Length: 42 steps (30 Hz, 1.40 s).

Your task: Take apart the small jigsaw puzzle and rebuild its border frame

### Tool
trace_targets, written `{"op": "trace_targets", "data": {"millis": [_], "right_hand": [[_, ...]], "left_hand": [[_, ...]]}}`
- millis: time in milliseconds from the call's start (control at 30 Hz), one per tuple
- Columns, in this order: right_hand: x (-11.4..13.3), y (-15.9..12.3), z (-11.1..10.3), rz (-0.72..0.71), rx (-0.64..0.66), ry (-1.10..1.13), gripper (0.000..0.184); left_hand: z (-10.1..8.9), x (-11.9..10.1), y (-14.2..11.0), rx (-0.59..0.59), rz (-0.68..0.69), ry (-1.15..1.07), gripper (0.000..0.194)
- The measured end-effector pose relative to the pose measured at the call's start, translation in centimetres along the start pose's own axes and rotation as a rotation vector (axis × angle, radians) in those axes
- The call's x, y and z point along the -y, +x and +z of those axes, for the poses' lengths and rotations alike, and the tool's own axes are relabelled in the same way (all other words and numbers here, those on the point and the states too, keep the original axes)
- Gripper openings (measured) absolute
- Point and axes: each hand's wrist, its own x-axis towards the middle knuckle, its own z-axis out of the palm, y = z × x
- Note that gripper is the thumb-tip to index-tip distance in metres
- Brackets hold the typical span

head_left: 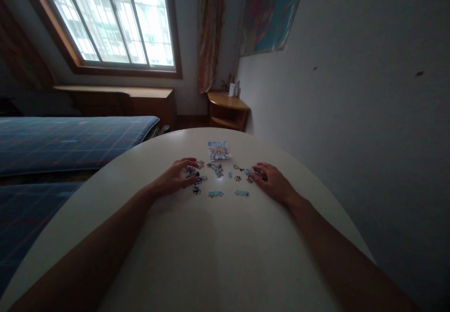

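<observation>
My left hand (177,176) rests at the left cluster of jigsaw puzzle pieces (197,190), its fingers apart and curved around some of them. On the other side, my right hand (270,178) lies over the right group of puzzle pieces (249,174), fingers spread and partly covering them. Between the hands are more loose pieces (218,169). Nearer to me lie two light-blue joined strips, a left strip (215,194) and a right strip (242,193), apart from each other. Behind the pieces is a small colourful printed picture packet (218,150).
Everything lies on a round white table (211,246). A bed with a blue plaid mattress (70,143) stands to the left, close to the table edge. The wall (351,115) runs along the right. A wooden corner cabinet (228,102) stands beyond the table.
</observation>
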Motion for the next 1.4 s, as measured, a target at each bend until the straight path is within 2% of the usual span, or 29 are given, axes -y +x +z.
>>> {"op": "trace_targets", "data": {"millis": [67,167,367,567,667,867,1033,1400], "right_hand": [[-0.1,0.1,0.1,-0.002,-0.009,0.001,0.045],[-0.2,0.2,0.2,-0.002,-0.013,-0.007,0.043],[-0.5,0.2,0.4,-0.011,-0.014,-0.010,0.043],[-0.7,0.2,0.6,-0.029,-0.025,-0.005,0.041],[-0.7,0.2,0.7,-0.042,-0.040,-0.008,0.041],[-0.8,0.1,0.7,-0.036,-0.040,0.001,0.041],[-0.8,0.0,0.7,-0.050,-0.042,0.004,0.040],[-0.9,0.1,0.8,-0.058,-0.049,-0.011,0.038]], "left_hand": [[0.1,-0.2,-0.4,0.073,0.065,0.033,0.046],[0.3,-0.2,-0.6,0.150,0.075,0.104,0.037],[0.3,0.9,-0.3,0.160,0.090,0.100,0.022],[0.3,1.3,0.0,0.169,0.106,0.058,0.028],[-0.2,1.0,0.1,0.220,0.100,0.060,0.029],[-0.8,0.4,0.2,0.345,0.020,0.131,0.044],[-0.5,0.7,0.3,0.364,0.044,0.161,0.029],[-0.7,0.0,0.2,0.376,0.059,0.173,0.026]]}}
